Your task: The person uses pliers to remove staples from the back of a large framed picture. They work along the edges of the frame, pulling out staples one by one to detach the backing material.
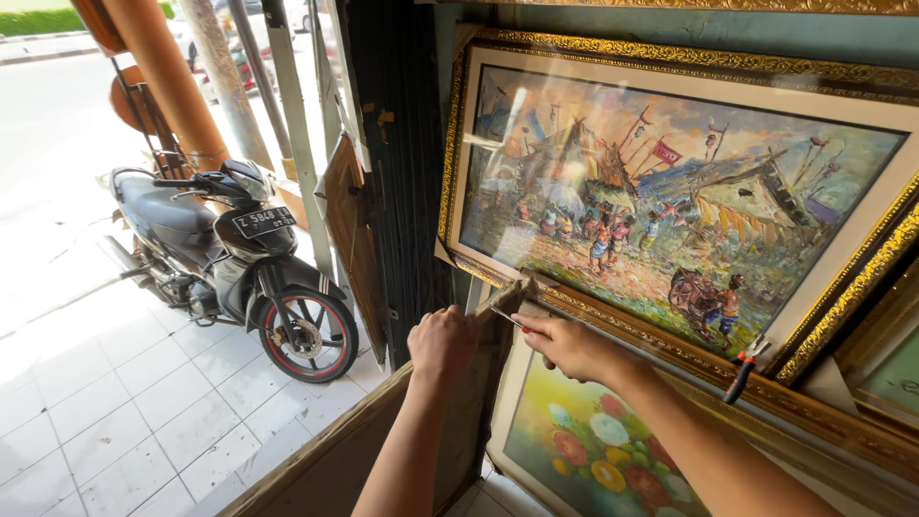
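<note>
My left hand (441, 343) grips the top edge of a brown board or frame back (383, 431) that leans upright in front of me. Just to its right, my right hand (567, 345) holds a thin metal tool (507, 317) with its tip at the board's upper corner. Behind my hands stands a flower painting (584, 450) in a pale frame. Above it hangs a large village-scene painting (670, 206) in a gilded frame (459, 144).
A black motorbike with red-rimmed front wheel (230, 263) is parked on the white tiled floor (105, 412) at left. A red-handled tool (742, 378) rests on the gilded frame at right. More framed pictures (881, 364) stand at the far right.
</note>
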